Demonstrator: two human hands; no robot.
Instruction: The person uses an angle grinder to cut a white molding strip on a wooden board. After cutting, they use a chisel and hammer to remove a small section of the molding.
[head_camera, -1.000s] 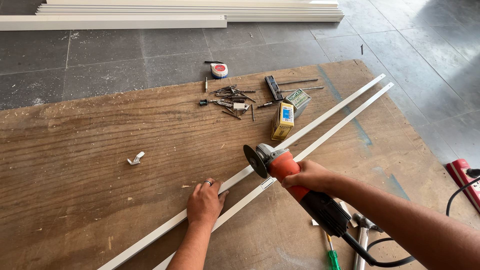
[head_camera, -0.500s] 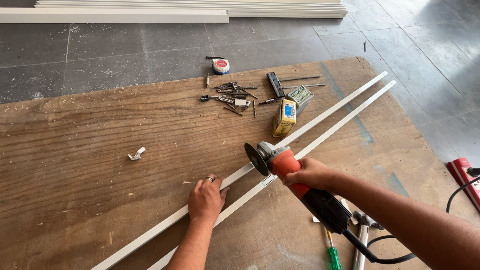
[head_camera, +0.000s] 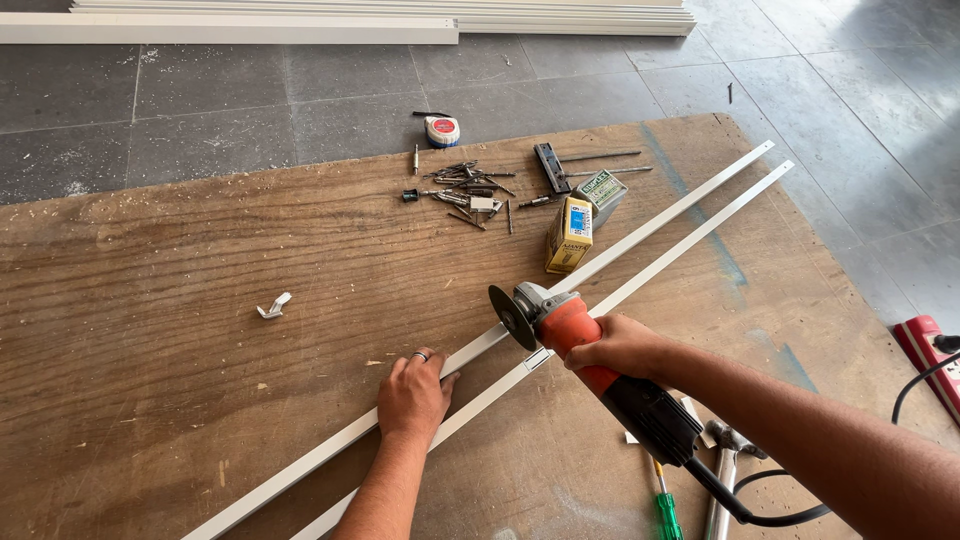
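From the head view we look down on a big plywood board lying on the grey tiled floor. Two long white strips run slantwise across it, side by side and just apart.

Our left hand lies flat on the nearer end of the upper strip, fingers spread and pressing it to the board; it grips nothing. Our right hand is clamped round the orange body of an angle grinder, whose dark disc stands on edge at the upper strip, just beyond the left hand's fingertips. We cannot tell whether the disc touches the strip or hangs a hair above it. The black cord trails off to the lower right.

We judge the step in hand to be a cut across the upper strip at the point the disc marks. The next move would call for a steady press straight down, the left hand holding the strip firm and kept clear of the disc.

Farther up the board sit a yellow box, a green box, a scatter of screws and bits, and a tape measure on the floor at the board's edge. A small white bracket lies alone on the left. Near the right arm lie a green-handled screwdriver and a hammer.
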